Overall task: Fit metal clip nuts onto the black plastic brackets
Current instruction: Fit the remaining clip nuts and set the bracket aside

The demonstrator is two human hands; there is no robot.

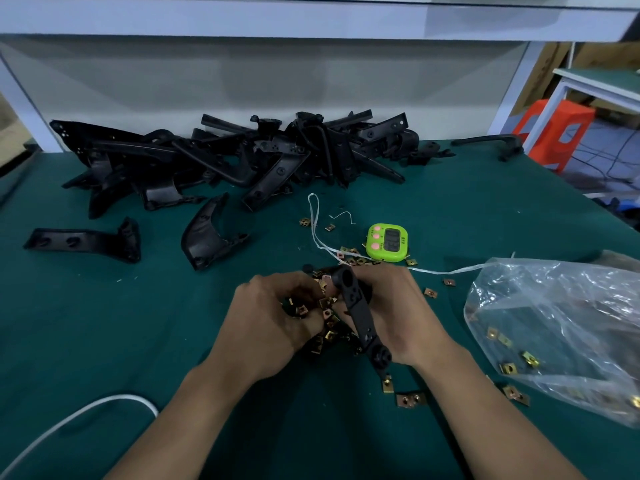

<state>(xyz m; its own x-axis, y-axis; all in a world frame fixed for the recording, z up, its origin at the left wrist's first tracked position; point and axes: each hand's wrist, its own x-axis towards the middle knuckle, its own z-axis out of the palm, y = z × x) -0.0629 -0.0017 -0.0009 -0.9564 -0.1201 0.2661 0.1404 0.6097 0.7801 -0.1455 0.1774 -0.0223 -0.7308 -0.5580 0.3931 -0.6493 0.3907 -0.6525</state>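
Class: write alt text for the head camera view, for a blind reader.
The right hand holds a black bracket while the left hand pinches clip nuts from a heap on a green table. More brackets lie behind.

Open counter (104,323) lies at centre left and upper right of the frame.
A pile of black brackets (242,157) spans the upper middle, a plastic bag (554,323) fills the right edge, clip nuts (410,399) and a green timer (387,242) crowd the centre, and a white cable (69,420) crosses the lower left corner.
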